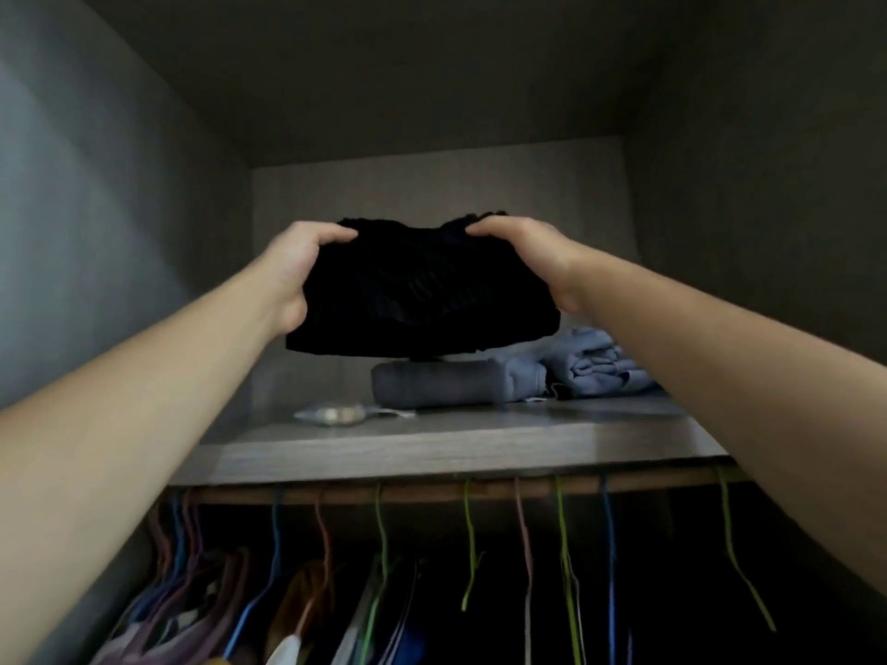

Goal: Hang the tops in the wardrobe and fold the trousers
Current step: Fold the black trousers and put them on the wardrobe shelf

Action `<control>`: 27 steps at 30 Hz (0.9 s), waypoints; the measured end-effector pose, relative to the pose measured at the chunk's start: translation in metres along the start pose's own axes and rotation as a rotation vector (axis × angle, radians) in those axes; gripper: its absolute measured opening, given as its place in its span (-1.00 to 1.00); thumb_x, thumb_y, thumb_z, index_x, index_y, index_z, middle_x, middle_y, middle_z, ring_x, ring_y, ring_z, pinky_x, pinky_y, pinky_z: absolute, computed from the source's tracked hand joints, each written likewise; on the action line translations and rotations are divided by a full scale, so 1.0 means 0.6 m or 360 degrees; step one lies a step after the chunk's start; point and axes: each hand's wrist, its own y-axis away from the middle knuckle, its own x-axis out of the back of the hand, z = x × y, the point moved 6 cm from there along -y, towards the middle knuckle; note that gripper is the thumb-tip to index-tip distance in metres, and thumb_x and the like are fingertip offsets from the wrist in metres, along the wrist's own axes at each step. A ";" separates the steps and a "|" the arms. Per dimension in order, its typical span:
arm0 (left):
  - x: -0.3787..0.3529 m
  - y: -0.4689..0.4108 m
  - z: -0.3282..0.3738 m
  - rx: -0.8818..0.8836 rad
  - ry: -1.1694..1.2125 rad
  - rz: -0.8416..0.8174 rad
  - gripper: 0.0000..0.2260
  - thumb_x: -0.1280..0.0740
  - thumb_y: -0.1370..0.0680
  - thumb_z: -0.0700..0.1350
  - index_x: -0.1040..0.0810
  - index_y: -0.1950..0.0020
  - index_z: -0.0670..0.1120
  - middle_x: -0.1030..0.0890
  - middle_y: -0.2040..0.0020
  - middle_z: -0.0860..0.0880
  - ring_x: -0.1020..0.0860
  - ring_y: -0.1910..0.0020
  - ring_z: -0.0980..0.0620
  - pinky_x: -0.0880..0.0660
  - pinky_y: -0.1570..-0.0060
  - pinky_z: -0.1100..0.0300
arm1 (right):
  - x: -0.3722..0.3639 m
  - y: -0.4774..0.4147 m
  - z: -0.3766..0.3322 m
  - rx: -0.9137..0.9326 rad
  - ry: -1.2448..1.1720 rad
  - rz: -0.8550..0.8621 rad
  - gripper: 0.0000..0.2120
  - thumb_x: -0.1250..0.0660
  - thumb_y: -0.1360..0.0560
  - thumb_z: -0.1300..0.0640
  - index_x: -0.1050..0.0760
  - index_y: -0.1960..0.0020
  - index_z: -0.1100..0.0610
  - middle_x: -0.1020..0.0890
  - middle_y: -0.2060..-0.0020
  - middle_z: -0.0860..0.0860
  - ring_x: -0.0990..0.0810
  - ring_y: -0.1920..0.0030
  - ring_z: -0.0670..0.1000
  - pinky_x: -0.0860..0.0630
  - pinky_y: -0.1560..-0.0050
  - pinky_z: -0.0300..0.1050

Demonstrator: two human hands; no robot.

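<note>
Dim, soft focus; light falls from left on grey wardrobe side wall [86, 223]; wide-angle stretch at edges; black folded garment [422, 300] detail lost.

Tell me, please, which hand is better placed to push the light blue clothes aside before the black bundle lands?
Right, probably: the right hand grips the black bundle just above the light blue clothes; the left hand holds the opposite edge, farther away.

forearms [158, 391] bare; left grip [295, 276] and right grip [528, 259] likewise bare
</note>
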 end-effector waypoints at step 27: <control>-0.062 -0.164 -0.196 0.0421 -0.1632 -0.0656 -0.70 0.01 -0.70 0.13 -0.44 -0.21 0.07 -0.52 -0.09 -0.04 -0.55 -0.09 -0.13 -0.61 0.00 -0.07 | -0.021 -0.142 0.209 -0.0553 0.1567 -0.0434 -0.40 -0.02 -0.67 -0.21 -0.06 -0.61 0.05 -0.24 -0.56 0.10 -0.21 -0.55 0.13 -0.10 -0.55 0.04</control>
